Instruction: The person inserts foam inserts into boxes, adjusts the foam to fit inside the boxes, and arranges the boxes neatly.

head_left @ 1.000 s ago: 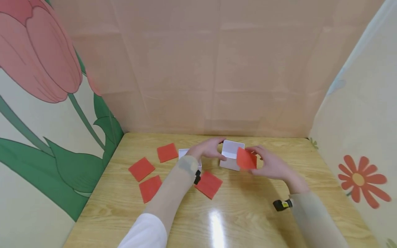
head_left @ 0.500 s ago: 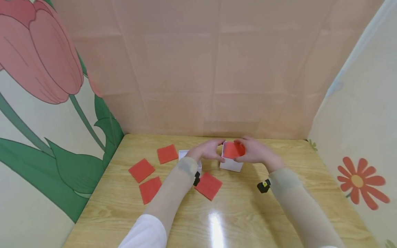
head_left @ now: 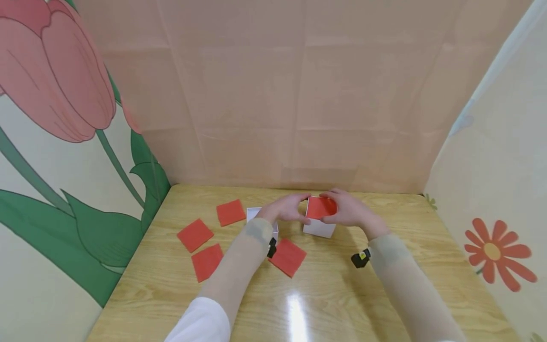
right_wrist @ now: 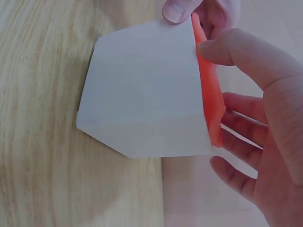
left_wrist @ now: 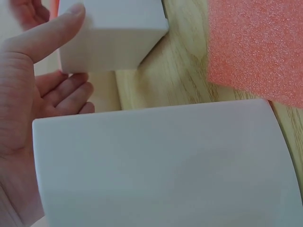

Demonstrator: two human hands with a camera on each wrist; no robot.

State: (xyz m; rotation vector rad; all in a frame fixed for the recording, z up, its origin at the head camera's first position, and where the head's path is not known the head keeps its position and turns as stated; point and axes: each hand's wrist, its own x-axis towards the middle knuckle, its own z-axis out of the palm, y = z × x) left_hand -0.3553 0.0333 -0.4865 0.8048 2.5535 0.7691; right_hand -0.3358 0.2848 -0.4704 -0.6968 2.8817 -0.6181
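A white box [head_left: 318,229] stands with its mouth up on the wooden table in the head view. My left hand [head_left: 287,207] holds it at the left, thumb on the near face by the rim and fingers round toward the far side. A red foam sheet [head_left: 321,207] covers the box's mouth, and its edge rises a little above the rim in the right wrist view. My right hand [head_left: 352,210] grips this sheet from the right, thumb on the near edge, other fingers at the outer side. The inside of the box is hidden.
A second white box [head_left: 253,213], partly behind my left forearm, sits to the left; its white wall [left_wrist: 161,165] fills the lower left wrist view. One red sheet [head_left: 288,257] lies in front of it, and several more, such as the sheet [head_left: 195,235], lie further left.
My right hand has moved left with the red foam sheet and brought it onto the box's mouth. Over the last half second both hands have hardly shifted; the left hand stays at the box.
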